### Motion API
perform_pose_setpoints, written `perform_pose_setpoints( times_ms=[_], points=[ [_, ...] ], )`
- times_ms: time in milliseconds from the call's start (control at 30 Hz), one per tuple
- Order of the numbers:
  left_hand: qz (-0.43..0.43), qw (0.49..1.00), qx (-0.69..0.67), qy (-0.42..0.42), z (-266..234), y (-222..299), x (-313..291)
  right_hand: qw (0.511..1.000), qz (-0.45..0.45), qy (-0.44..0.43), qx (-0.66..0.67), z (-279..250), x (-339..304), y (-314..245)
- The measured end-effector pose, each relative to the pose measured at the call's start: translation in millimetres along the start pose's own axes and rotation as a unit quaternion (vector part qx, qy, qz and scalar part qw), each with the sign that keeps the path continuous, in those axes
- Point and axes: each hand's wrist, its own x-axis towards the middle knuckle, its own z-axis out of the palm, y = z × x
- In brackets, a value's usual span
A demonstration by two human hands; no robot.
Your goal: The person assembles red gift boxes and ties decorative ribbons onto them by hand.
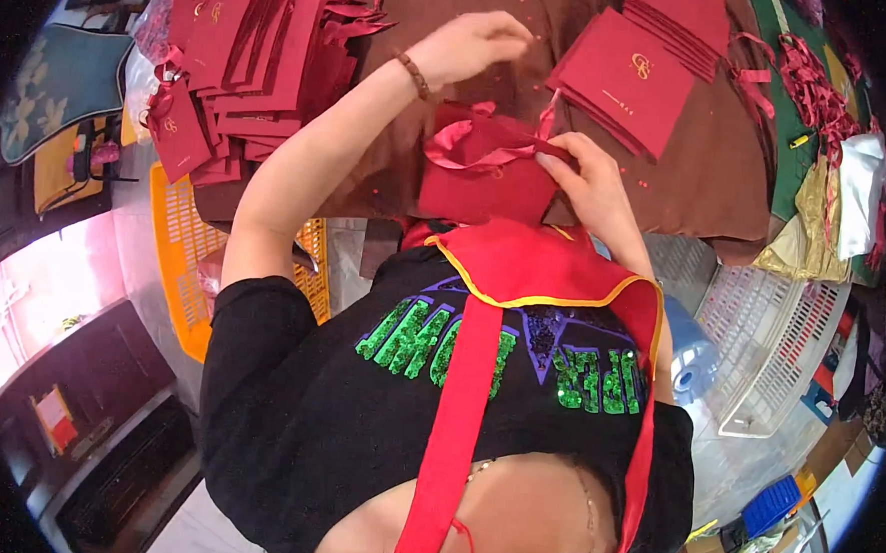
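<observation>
A dark red paper bag (482,193) with ribbon handles (457,149) stands at the table's near edge, in front of my apron. My right hand (593,179) is closed at the bag's upper right corner, thumb and fingers pinching the ribbon there. Beyond the bag, my left hand (470,50) is raised over the brown tablecloth (389,164), its fingers loosely bent and apart from the thumb. Nothing shows in it. To the right of it lies a stack of flat red bags (624,81) with gold print.
Many red bags (260,47) with ribbons are piled at the left. Loose red ribbons (813,91) and gold wrapping (806,230) lie at the right edge. A yellow plastic basket (179,253) and a white one (760,343) flank me below the table.
</observation>
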Motion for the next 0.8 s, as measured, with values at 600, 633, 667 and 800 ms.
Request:
perform_pose_setpoints(
  times_ms=[600,633,667,800],
  points=[
    [0.009,0.984,-0.038,-0.172,25,-5,0,0.973,0.107,-0.059,0.196,21,7,2],
    [0.010,0.984,-0.040,-0.171,18,5,3,0.972,0.091,-0.069,0.203,24,7,4],
    [-0.080,0.990,-0.059,-0.098,5,25,10,0.971,0.077,-0.077,0.211,24,7,5],
    [-0.192,0.981,0.016,0.006,-28,41,34,0.985,0.033,-0.094,0.140,23,8,7]
  ],
)
